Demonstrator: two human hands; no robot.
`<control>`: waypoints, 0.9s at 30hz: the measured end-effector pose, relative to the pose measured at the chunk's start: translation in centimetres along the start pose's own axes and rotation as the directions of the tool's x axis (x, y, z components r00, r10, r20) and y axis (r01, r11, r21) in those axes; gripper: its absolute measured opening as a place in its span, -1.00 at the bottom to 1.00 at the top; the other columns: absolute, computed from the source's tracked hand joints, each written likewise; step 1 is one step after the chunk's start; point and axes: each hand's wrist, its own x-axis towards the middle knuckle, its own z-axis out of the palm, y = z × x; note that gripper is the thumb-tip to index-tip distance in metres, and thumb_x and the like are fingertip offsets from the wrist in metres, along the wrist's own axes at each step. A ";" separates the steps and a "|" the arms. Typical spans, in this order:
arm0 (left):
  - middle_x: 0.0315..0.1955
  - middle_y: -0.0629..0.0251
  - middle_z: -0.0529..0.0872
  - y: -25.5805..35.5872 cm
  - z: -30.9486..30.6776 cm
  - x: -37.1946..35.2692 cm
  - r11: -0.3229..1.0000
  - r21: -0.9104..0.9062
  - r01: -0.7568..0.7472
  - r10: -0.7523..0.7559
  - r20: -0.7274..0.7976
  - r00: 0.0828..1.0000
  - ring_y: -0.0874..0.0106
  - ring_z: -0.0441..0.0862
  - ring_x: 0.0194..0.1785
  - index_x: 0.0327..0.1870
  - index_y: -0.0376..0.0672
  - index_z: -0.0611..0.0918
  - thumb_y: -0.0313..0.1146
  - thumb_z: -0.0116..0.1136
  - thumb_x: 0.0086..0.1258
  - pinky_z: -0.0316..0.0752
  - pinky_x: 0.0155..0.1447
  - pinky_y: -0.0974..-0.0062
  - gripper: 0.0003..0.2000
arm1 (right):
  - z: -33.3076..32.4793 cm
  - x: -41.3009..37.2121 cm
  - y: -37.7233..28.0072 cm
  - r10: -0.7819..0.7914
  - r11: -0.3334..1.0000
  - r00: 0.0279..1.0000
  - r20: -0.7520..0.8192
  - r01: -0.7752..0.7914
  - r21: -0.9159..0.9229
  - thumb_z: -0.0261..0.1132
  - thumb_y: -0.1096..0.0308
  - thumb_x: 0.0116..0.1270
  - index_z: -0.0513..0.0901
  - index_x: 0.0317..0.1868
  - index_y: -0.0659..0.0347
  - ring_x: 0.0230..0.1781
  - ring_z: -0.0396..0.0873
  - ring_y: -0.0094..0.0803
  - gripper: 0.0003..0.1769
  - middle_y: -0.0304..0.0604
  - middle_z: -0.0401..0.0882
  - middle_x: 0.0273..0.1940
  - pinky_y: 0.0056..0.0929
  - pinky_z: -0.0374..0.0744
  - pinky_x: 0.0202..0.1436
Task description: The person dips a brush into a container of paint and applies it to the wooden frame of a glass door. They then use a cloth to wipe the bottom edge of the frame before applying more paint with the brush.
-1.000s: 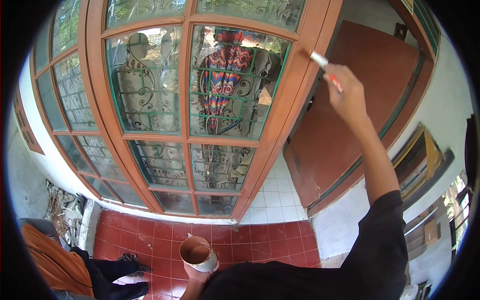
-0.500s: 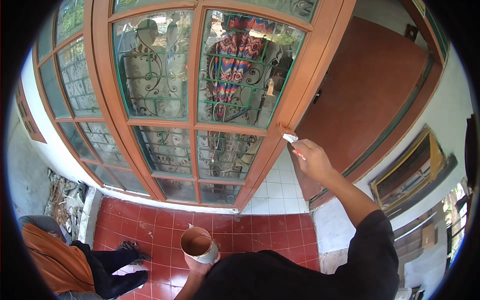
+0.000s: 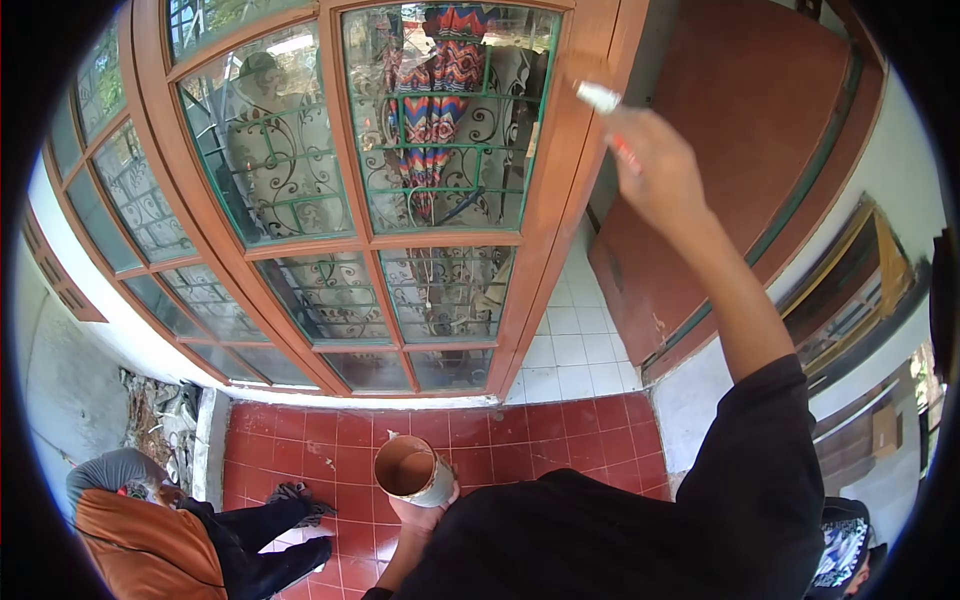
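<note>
My right hand (image 3: pixel 655 165) is closed around a paintbrush (image 3: pixel 600 97) with a red and white handle. The brush's tip is at the brown wooden window frame (image 3: pixel 575 120), beside the upper glass pane. Low in the view, my left hand (image 3: pixel 425 512) holds a can (image 3: pixel 432 485) of brown paint from beneath and the side, its open top facing up. The fingers of my left hand are partly hidden by the can.
A person in an orange and grey top (image 3: pixel 150 535) is at the lower left, near my left side. Another person (image 3: pixel 845 545) shows at the lower right. A brown door (image 3: pixel 720 170) stands right of the window, above red floor tiles (image 3: pixel 345 430).
My right hand has moved up along the frame with the brush. The can and my left hand sit slightly further right in view. A person has come into view at the lower right.
</note>
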 end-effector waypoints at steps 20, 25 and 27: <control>0.16 -0.04 0.55 -2.1 -1.9 2.5 0.995 0.071 0.065 -0.079 0.225 0.971 -0.14 0.45 0.22 0.31 -0.12 0.44 0.31 -0.08 0.30 0.46 0.11 -0.13 -0.26 | -0.8 1.1 0.4 0.000 0.995 1.000 0.001 0.000 0.097 0.31 0.54 0.22 0.64 -0.08 0.24 -0.12 0.63 -0.03 -0.76 -0.04 0.64 -0.14 -0.20 0.63 -0.07; 0.13 -0.02 0.56 -3.9 0.3 1.3 0.992 0.122 0.018 -0.045 0.229 0.972 -0.11 0.46 0.19 0.29 -0.12 0.45 0.31 -0.08 0.30 0.48 0.07 -0.08 -0.27 | 2.1 -7.2 -3.0 -0.111 0.991 0.897 0.428 0.071 0.109 0.30 0.53 0.20 0.63 -0.07 0.27 -0.12 0.59 -0.10 -0.74 -0.03 0.58 -0.14 -0.20 0.60 0.01; -0.24 -0.07 0.63 -5.7 3.6 0.5 0.968 0.203 -0.151 0.169 -0.076 0.983 -0.01 0.56 -0.28 -0.04 -0.25 0.55 0.33 -0.14 0.33 0.45 -0.51 0.25 -0.31 | 2.3 -9.5 -3.9 -0.136 0.988 0.852 0.506 0.077 0.136 0.29 0.53 0.19 0.63 -0.07 0.27 -0.12 0.60 -0.10 -0.74 -0.03 0.57 -0.15 -0.20 0.60 0.01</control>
